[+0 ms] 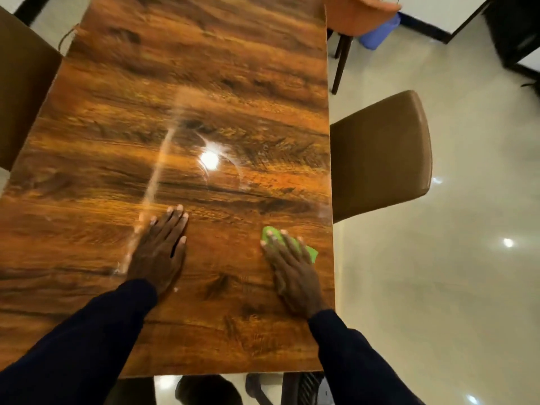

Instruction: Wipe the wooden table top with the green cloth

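Observation:
The glossy wooden table top fills most of the view and reflects a ceiling light. My right hand lies flat with straight fingers on the green cloth, pressing it to the wood close to the table's right edge. Most of the cloth is hidden under that hand; only bits show past the fingertips and at the right side. My left hand rests palm down on the bare wood about mid-width, fingers straight and slightly spread. Both arms wear dark sleeves.
A brown chair stands against the right edge and another brown chair at the left. An orange chair and a blue bin are at the far right. Pale tiled floor lies to the right.

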